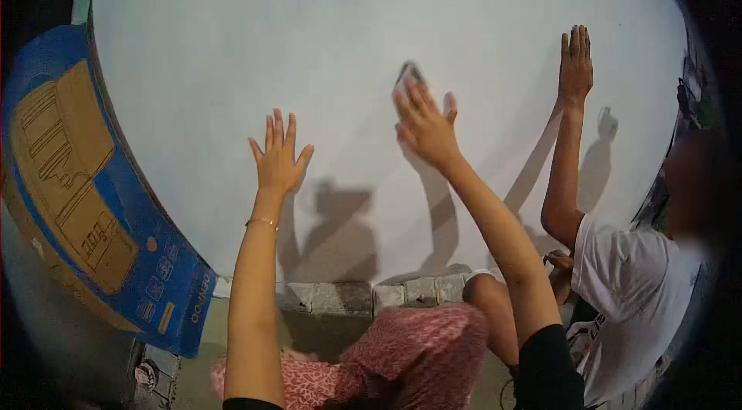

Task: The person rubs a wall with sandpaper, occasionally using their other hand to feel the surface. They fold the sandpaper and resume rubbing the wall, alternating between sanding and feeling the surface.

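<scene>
A broad white wall fills most of the view. My left hand lies flat on it with fingers spread, holding nothing; a thin bracelet circles the wrist. Farther right and higher, my right hand presses against the wall, slightly blurred. Beneath its fingertips shows a small dark-edged flat piece, which looks like sandpaper; the palm and fingers cover most of it. Shadows of both arms fall on the wall below.
At the right, a person in a white T-shirt sits close by, one hand raised flat to the wall. A blue and brown printed cardboard box leans at the left. Bricks line the wall's foot, before my patterned pink clothing.
</scene>
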Tool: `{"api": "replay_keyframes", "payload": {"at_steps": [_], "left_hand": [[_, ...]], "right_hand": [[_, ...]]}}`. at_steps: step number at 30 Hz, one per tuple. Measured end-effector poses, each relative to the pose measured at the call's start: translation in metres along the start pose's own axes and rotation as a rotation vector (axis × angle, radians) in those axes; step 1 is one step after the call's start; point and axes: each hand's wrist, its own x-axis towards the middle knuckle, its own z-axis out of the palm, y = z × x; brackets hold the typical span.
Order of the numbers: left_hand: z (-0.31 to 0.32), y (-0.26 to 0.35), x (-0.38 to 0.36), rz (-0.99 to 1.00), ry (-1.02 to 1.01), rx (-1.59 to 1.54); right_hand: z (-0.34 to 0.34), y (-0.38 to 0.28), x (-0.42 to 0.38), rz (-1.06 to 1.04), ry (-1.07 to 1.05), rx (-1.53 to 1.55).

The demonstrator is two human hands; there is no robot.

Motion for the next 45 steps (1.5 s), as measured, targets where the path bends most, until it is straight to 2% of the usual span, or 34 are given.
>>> {"api": "replay_keyframes", "payload": {"at_steps": [1,3,4,6,7,9,11,12,13,15,16,19,22,24,25,27,29,30,33,35,36,37,39,41,42,43,45], "left_hand": [[0.004,-0.001,0.0,-0.001,-0.001,-0.009],[0.011,-0.005,-0.001,0.038,0.053,0.056],[0.016,-0.007,-0.001,0.048,0.049,0.049],[0.026,-0.016,-0.003,0.074,0.07,0.063],[0.029,-0.019,-0.001,0.108,0.093,0.082],[0.037,-0.021,0.001,0.137,0.115,0.078],[0.044,-0.019,0.003,0.17,0.283,-0.065],[0.045,-0.018,0.01,0.175,0.281,-0.064],[0.047,-0.017,0.021,0.179,0.352,-0.069],[0.045,-0.015,0.042,0.191,0.423,-0.074],[0.044,-0.014,0.053,0.195,0.467,-0.072],[0.047,-0.014,0.062,0.194,0.554,-0.055],[0.049,-0.013,0.063,0.192,0.596,-0.028],[0.048,-0.014,0.062,0.2,0.613,-0.032],[0.049,-0.013,0.061,0.193,0.61,-0.043],[0.046,-0.012,0.059,0.191,0.61,-0.066],[0.047,-0.012,0.058,0.186,0.619,-0.065],[0.048,-0.012,0.059,0.178,0.615,-0.068],[0.054,-0.013,0.059,0.187,0.624,-0.087],[0.056,-0.013,0.062,0.184,0.637,-0.078],[0.058,-0.013,0.063,0.178,0.627,-0.086],[0.06,-0.013,0.064,0.177,0.638,-0.097],[0.056,-0.013,0.061,0.192,0.663,-0.102],[0.058,-0.014,0.063,0.197,0.655,-0.085],[0.055,-0.015,0.059,0.203,0.659,-0.087],[0.054,-0.016,0.058,0.215,0.652,-0.078],[0.056,-0.018,0.059,0.232,0.645,-0.079]], "right_hand": [[-0.001,-0.001,-0.004,-0.127,-0.102,0.007],[-0.003,0.008,-0.005,-0.32,-0.116,0.002],[-0.003,0.015,0.0,-0.319,-0.118,0.002],[-0.003,0.027,0.017,-0.129,0.053,-0.047],[-0.005,0.026,0.025,-0.126,0.059,-0.055],[-0.002,0.009,0.03,0.138,0.125,0.103],[0.016,-0.017,0.014,0.033,0.037,0.213],[0.022,-0.03,0.005,-0.105,-0.112,0.032],[0.03,-0.039,-0.003,-0.206,-0.163,0.181],[0.036,-0.042,0.0,-0.255,-0.148,0.209],[0.035,-0.039,0.007,-0.248,-0.15,0.207],[0.019,-0.02,0.047,0.026,0.125,0.095],[0.021,-0.027,0.063,0.164,0.24,0.101],[0.035,-0.057,0.045,-0.048,0.033,0.058],[0.048,-0.065,0.032,-0.199,-0.056,0.158],[0.055,-0.07,0.018,-0.39,-0.082,0.106],[0.044,-0.049,0.032,-0.301,-0.002,-0.043],[0.027,-0.036,0.046,-0.109,-0.006,0.03],[0.02,0.0,0.072,0.251,0.329,0.074],[0.026,-0.03,0.067,0.267,0.28,0.133],[0.037,-0.044,0.055,0.161,0.134,0.095],[0.047,-0.059,0.042,-0.043,0.023,0.104],[0.05,-0.07,0.025,-0.269,-0.1,0.173],[0.047,-0.047,0.034,-0.141,0.08,0.099],[0.032,-0.036,0.042,0.005,0.206,0.04],[0.03,-0.024,0.049,0.213,0.32,0.095],[0.032,-0.019,0.058,0.353,0.516,0.196]]}}
